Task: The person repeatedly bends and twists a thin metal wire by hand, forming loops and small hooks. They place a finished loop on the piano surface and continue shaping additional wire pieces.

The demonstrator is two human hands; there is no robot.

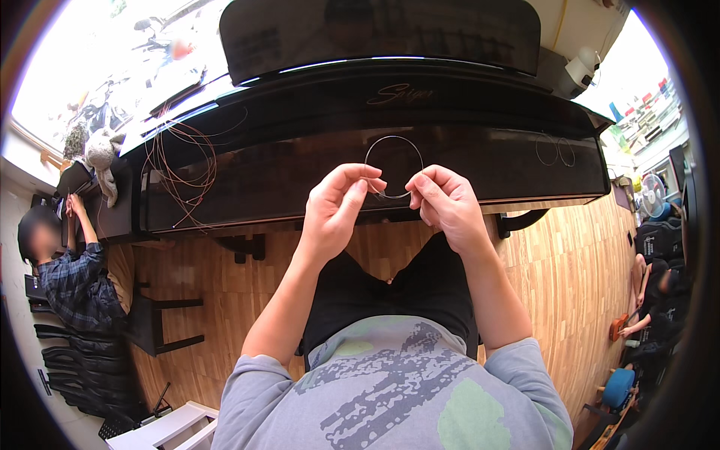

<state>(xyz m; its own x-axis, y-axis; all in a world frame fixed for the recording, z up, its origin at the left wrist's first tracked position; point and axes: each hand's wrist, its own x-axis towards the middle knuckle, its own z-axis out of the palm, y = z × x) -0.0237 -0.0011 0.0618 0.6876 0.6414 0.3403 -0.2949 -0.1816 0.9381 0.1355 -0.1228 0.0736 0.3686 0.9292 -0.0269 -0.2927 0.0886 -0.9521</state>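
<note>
Left hand: our left hand [335, 206] is closed in a thumb-and-forefinger pinch on the left side of the wire ring.
Right hand: our right hand [452, 202] pinches the same ring low on its right side, other fingers curled in.
Wire ring: the thin, silvery wire ring [394, 136] stands between both hands, in front of the black piano [300, 161]; it is perhaps an instrument string.
Loose ends: we judge that springy wire could whip open if either pinch slackens, and a cut end could prick a fingertip.
Kinks: pulling the hands apart unevenly could bend the ring sharply.
Copper coils: the loose copper-coloured coils [155, 161] lie on the piano to our left; their overlapping turns could tangle if dragged.
Small loops: two thin wire loops [559, 152] lie on the piano to our right, faint against the black and easy to brush off.
Lettering: we see gold script lettering [401, 94] across the middle of the piano, and no label we can make out on the wire.
Room: a seated person in a plaid shirt [79, 281] is at far left, and a white fan [654, 191] stands at far right.
</note>
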